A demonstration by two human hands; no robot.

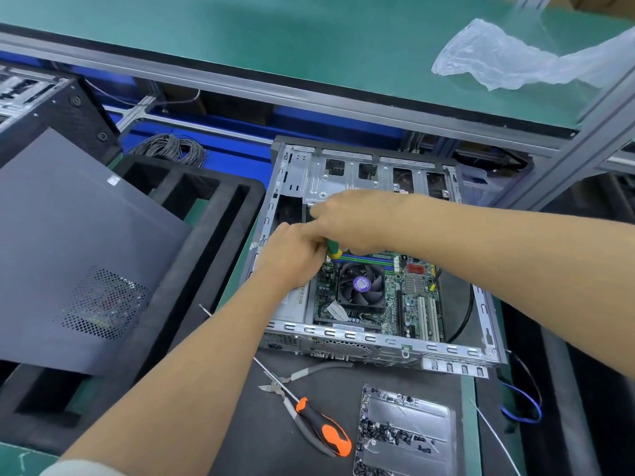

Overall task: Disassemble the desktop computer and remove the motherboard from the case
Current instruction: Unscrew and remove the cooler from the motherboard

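Observation:
An open metal computer case (405, 348) lies flat on the bench. Inside it sits the green motherboard (409, 300) with a black CPU fan (360, 285). My right hand (354, 219) grips a green and yellow screwdriver (333, 250) held upright over the board's far left corner, just beyond the fan. My left hand (292, 257) is closed beside the screwdriver shaft at the case's left wall; what its fingers hold is hidden. The screwdriver tip is hidden behind my hands.
A grey side panel (75, 255) leans on black foam trays (206, 214) at left. In front of the case lie an orange-black screwdriver (323, 427), pliers (278, 386) and a metal tray (443, 451) holding several screws. A shelf with a plastic bag (508, 60) overhangs the bench.

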